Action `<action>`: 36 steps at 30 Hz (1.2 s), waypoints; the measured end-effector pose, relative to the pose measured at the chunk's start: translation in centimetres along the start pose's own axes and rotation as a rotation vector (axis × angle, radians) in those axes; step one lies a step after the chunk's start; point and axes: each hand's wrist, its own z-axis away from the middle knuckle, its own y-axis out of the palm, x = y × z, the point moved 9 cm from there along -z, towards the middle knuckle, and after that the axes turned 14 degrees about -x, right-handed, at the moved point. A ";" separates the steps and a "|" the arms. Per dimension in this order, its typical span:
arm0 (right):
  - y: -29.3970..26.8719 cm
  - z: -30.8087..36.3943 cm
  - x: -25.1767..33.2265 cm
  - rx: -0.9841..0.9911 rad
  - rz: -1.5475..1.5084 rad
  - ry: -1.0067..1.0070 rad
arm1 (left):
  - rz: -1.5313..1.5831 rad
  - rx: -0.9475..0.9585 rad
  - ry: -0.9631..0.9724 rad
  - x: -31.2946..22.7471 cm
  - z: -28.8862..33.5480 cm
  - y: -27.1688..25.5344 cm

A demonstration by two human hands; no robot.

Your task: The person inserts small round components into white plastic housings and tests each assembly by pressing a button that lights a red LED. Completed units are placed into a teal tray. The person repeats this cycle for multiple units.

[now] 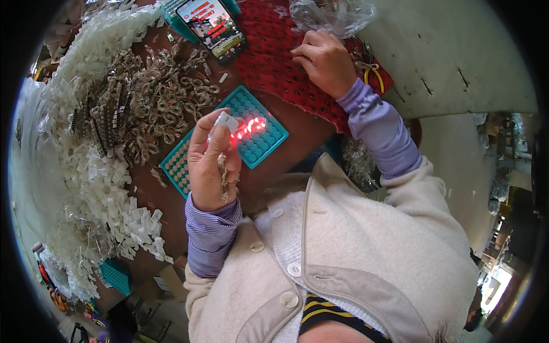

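My left hand (213,166) is closed around an LED light string; its small white plastic case (227,121) is pinched between thumb and fingers. Several red lights (251,127) glow beside the fingertips, and a twisted brown length of the string (222,171) hangs down over the palm. Behind the lights lies a teal tray (271,150) with rows of round pockets. My right hand (325,62) rests over a red patterned cloth (269,63), fingers curled and pressed together, close to a clear plastic bag (331,16). Whatever those fingers hold, if anything, is hidden.
A tangled heap of brown light strings (154,97) covers the table's left side, beside a big pile of white plastic pieces (103,188). Another teal tray (177,166) holds small round parts. A lit phone (213,28) leans at the back. Yellow-handled scissors (374,77) lie by my right wrist.
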 end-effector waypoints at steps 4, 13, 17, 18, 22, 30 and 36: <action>1.2 -1.5 0.8 0.076 0.057 -0.055 | 0.007 0.079 -0.005 -0.5 0.3 0.0; -3.6 -0.7 14.8 -0.002 -0.752 0.212 | -0.053 0.085 -0.128 2.2 2.4 -1.4; -4.7 -0.6 17.3 -0.013 -0.754 0.125 | -0.011 0.117 -0.096 2.1 3.8 -2.0; -4.9 -0.6 17.5 0.002 -0.773 0.128 | -0.003 0.142 -0.068 1.8 3.9 -1.9; -4.8 -0.3 17.4 0.096 -0.906 0.272 | -0.059 0.147 0.024 0.9 4.4 -2.6; -4.3 -1.0 20.2 0.154 -0.778 0.121 | -0.133 0.166 0.009 -0.3 4.5 -4.4; -0.2 -2.9 23.8 0.389 -1.006 0.096 | 0.013 0.106 0.081 -1.9 6.1 -8.9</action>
